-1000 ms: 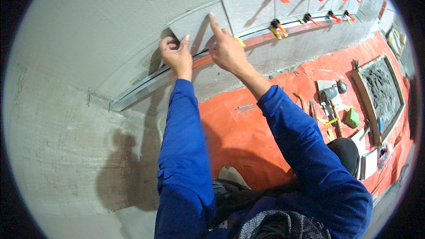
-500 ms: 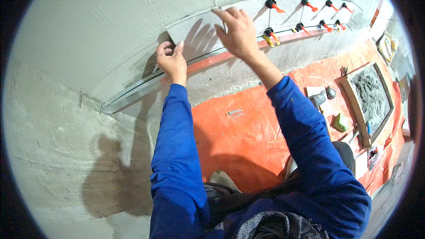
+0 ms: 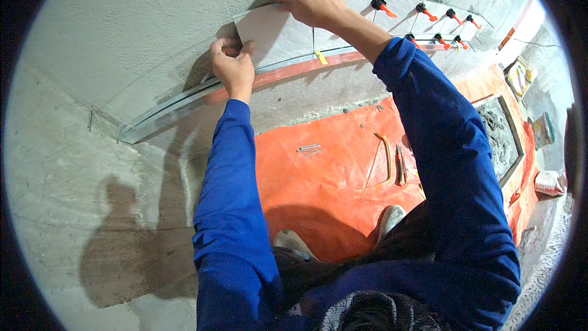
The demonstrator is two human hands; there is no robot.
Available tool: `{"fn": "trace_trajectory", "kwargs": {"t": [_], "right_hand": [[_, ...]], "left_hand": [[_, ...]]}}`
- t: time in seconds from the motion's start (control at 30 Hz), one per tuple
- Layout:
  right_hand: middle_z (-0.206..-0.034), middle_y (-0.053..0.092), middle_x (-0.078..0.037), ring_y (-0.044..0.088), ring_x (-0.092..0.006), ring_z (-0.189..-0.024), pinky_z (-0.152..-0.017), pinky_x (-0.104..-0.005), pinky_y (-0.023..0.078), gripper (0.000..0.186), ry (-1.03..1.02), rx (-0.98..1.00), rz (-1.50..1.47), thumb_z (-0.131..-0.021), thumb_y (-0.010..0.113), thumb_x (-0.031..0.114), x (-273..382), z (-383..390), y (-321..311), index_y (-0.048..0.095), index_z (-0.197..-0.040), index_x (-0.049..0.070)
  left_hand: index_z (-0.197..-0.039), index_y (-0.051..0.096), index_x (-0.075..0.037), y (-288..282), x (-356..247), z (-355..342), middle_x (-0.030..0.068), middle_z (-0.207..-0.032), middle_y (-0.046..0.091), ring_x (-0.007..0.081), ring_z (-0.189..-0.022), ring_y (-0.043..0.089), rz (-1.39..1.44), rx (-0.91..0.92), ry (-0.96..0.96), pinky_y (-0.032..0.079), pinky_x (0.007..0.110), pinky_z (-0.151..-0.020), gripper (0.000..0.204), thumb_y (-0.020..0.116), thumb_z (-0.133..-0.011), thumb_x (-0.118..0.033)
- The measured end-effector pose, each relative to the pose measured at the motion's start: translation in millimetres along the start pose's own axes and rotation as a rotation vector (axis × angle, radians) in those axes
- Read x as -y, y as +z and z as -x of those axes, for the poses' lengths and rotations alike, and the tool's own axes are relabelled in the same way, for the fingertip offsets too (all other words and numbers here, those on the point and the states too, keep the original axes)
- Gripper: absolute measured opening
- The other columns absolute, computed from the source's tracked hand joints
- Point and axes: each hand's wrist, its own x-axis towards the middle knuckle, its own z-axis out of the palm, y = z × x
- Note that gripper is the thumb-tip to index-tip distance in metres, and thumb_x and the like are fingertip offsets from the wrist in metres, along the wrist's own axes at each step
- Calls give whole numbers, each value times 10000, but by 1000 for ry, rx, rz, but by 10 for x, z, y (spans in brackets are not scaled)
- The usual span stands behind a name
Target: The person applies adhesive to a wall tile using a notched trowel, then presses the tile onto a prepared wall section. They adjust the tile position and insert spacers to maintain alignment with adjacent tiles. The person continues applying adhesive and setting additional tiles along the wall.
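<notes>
A pale grey wall tile (image 3: 266, 38) stands against the plastered wall, its lower edge by a metal rail (image 3: 168, 109). Its left edge is pinched in my left hand (image 3: 233, 68), the thumb on the face and the other fingers curled at the side. Up at the top edge, my right hand (image 3: 312, 1) grips the tile with bent fingers; its fingertips are partly hidden. A yellow wedge (image 3: 321, 57) sticks out at the joint with the neighbouring tile (image 3: 337, 32). Farther right, black levelling caps with orange handles (image 3: 422, 10) sit along the tile joints.
Orange sheeting (image 3: 318, 178) covers the floor below, with small metal rods (image 3: 309, 149), a yellow curved tool (image 3: 387, 153) and pliers-like handles (image 3: 401, 165) on it. A tray of grey mortar (image 3: 499, 138) lies at the right, beside a bucket (image 3: 542, 130).
My right hand has gone from spread fingers before the tile to a grip at its top edge. My left hand stays at the left edge. The view has shifted a little.
</notes>
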Motion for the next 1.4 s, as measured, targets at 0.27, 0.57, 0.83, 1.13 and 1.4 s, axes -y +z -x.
{"fn": "trace_trajectory", "kwargs": {"t": [0.27,0.57,0.83,1.13,1.4], "right_hand": [[-1031,702,-8,648,-226,-1052,-870,-457,465,219,41,40,-12,-814,667,215,8,-33,11,717,-1024,247],[-950,682,-68,614,-287,-1016,-905,-511,441,122,77,-13,-212,-787,673,197,-34,-85,-26,716,-882,132],[-925,679,-60,608,-277,-1025,-912,-494,438,137,101,13,-296,-796,699,237,-36,-84,-52,711,-862,118],[-929,678,-64,611,-270,-1033,-892,-484,431,139,77,18,-317,-794,705,245,-66,-103,-65,702,-847,116],[-954,684,-78,615,-287,-1051,-933,-513,432,126,80,64,-316,-795,681,213,-103,-113,-79,707,-867,112]], "left_hand": [[-1097,557,-14,-193,-88,141,118,-967,601,234,-731,632,-164,14,338,515,342,-629,415,768,-741,-2],[-891,682,-33,-449,84,441,112,-834,628,252,-736,651,-336,274,202,503,347,-676,112,733,-800,-74],[-1018,757,-123,-409,181,325,74,-938,678,292,-898,636,-611,249,249,476,397,-813,293,756,-802,-320],[-1017,765,-160,-203,163,377,38,-991,700,279,-1046,561,-706,183,184,358,441,-912,300,765,-781,-346],[-953,774,-135,-97,247,351,75,-965,735,285,-1015,589,-621,142,113,332,438,-923,238,782,-763,-279]]}}
